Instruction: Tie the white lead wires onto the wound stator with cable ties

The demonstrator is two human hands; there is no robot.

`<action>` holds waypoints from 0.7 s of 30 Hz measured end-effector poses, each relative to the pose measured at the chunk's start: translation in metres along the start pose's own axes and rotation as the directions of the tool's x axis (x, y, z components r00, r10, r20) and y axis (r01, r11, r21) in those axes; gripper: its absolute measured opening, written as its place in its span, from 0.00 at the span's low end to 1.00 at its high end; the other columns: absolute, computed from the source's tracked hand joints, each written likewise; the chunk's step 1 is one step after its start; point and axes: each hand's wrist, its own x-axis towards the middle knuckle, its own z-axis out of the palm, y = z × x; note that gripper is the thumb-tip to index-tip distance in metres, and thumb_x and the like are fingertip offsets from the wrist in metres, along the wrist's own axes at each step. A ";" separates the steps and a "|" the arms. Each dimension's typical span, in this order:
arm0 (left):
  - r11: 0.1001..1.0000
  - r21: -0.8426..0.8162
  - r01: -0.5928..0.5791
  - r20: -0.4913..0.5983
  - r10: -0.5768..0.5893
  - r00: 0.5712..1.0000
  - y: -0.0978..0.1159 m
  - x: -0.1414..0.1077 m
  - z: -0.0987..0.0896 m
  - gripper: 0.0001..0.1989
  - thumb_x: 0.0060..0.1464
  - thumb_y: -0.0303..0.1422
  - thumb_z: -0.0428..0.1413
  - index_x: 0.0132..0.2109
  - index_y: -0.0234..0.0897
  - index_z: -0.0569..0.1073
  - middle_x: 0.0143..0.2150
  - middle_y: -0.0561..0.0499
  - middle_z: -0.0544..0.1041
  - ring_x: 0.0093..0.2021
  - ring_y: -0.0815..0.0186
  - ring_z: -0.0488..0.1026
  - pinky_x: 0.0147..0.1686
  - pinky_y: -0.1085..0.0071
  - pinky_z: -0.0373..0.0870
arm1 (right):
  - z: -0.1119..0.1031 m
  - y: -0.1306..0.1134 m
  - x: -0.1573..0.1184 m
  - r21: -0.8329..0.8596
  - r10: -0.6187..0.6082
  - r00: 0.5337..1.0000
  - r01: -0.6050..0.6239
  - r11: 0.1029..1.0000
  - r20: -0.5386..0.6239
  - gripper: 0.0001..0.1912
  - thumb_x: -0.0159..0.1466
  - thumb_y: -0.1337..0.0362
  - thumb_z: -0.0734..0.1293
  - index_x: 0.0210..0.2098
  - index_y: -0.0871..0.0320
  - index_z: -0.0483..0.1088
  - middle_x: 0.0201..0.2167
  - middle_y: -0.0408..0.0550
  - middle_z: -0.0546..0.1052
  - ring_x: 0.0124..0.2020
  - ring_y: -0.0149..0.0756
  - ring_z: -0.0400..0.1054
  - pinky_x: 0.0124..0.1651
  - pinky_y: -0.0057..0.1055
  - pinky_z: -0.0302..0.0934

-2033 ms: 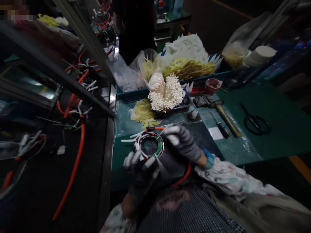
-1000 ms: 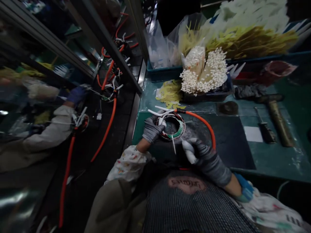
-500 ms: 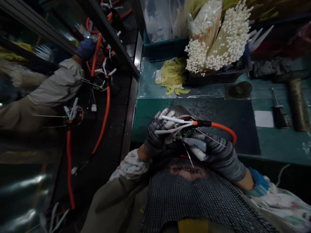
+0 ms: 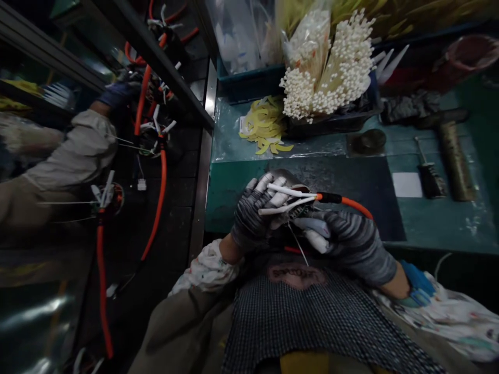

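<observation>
Green worktop (image 4: 234, 182) filled the right of my feed, dimly lit, with a dark mat (image 4: 351, 176) on it; a dark track (image 4: 177, 223) carrying orange cables ran along the left. Over the mat's near left part I saw the wound ring (image 4: 299, 210) between the two hands, mostly covered by them; I couldn't tell whether it touched the mat. The left hand (image 4: 253, 215), gloved in grey, curled around its left side, gripping it. The right hand (image 4: 349, 241) had thumb and finger drawn close together at its near right side; whether they pinched anything, I couldn't tell. White sleeves (image 4: 286, 191) crossed the left fingers, meeting an orange cable (image 4: 356, 205) that arched over the right hand. A thin tie (image 4: 298, 244) hung toward the checked apron (image 4: 312, 317). Beyond lay yellow strips (image 4: 265, 124) and white-tipped sticks (image 4: 331, 72); a hammer (image 4: 455, 161) lay farther right. Another person's gloved hand (image 4: 120, 93) was at the track.
</observation>
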 end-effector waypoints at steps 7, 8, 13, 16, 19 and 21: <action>0.996 0.083 0.032 0.157 -0.044 0.987 0.006 0.045 -0.004 0.23 0.76 0.41 0.45 0.68 0.41 0.73 0.69 0.43 0.76 0.72 0.53 0.69 0.71 0.52 0.63 | -0.016 0.001 0.008 -0.263 -0.099 0.994 0.081 0.961 -0.054 0.13 0.68 0.57 0.69 0.48 0.49 0.83 0.51 0.47 0.86 0.53 0.48 0.81 0.55 0.45 0.77; 0.995 0.088 0.037 0.175 -0.052 0.983 0.006 0.051 -0.003 0.22 0.76 0.40 0.46 0.67 0.41 0.74 0.69 0.43 0.76 0.72 0.53 0.69 0.71 0.52 0.63 | -0.017 0.001 0.010 -0.285 -0.109 0.993 0.093 0.954 -0.041 0.13 0.69 0.56 0.68 0.48 0.49 0.83 0.50 0.47 0.86 0.52 0.48 0.81 0.54 0.44 0.77; 0.991 0.123 0.058 0.276 -0.090 0.957 0.010 0.077 0.003 0.20 0.75 0.41 0.48 0.62 0.37 0.76 0.65 0.42 0.79 0.69 0.49 0.72 0.68 0.49 0.68 | -0.024 0.009 0.013 -0.364 -0.133 0.991 0.115 0.924 -0.024 0.17 0.69 0.54 0.67 0.51 0.50 0.83 0.52 0.49 0.85 0.47 0.48 0.82 0.48 0.43 0.75; 0.991 0.120 0.053 0.318 -0.089 0.944 0.010 0.093 0.008 0.22 0.76 0.42 0.46 0.62 0.34 0.76 0.64 0.39 0.79 0.66 0.47 0.74 0.65 0.46 0.72 | -0.024 0.019 0.015 -0.495 -0.125 0.990 0.076 0.865 -0.068 0.18 0.69 0.53 0.67 0.52 0.52 0.83 0.48 0.51 0.86 0.41 0.48 0.81 0.42 0.41 0.72; 0.991 0.110 0.078 0.331 -0.110 0.937 0.011 0.109 0.011 0.22 0.75 0.41 0.46 0.61 0.33 0.76 0.60 0.38 0.82 0.60 0.47 0.78 0.60 0.49 0.76 | -0.022 0.027 0.021 -0.580 -0.135 0.987 0.062 0.812 -0.084 0.20 0.70 0.52 0.67 0.53 0.55 0.82 0.46 0.55 0.87 0.39 0.50 0.80 0.39 0.41 0.70; 0.986 0.125 0.112 0.353 -0.150 0.923 0.013 0.117 0.011 0.20 0.74 0.41 0.49 0.59 0.34 0.78 0.55 0.38 0.83 0.57 0.47 0.80 0.57 0.51 0.78 | -0.020 0.029 0.025 -0.606 -0.150 0.983 0.056 0.794 -0.105 0.21 0.69 0.52 0.67 0.51 0.57 0.83 0.40 0.59 0.86 0.35 0.53 0.79 0.35 0.43 0.69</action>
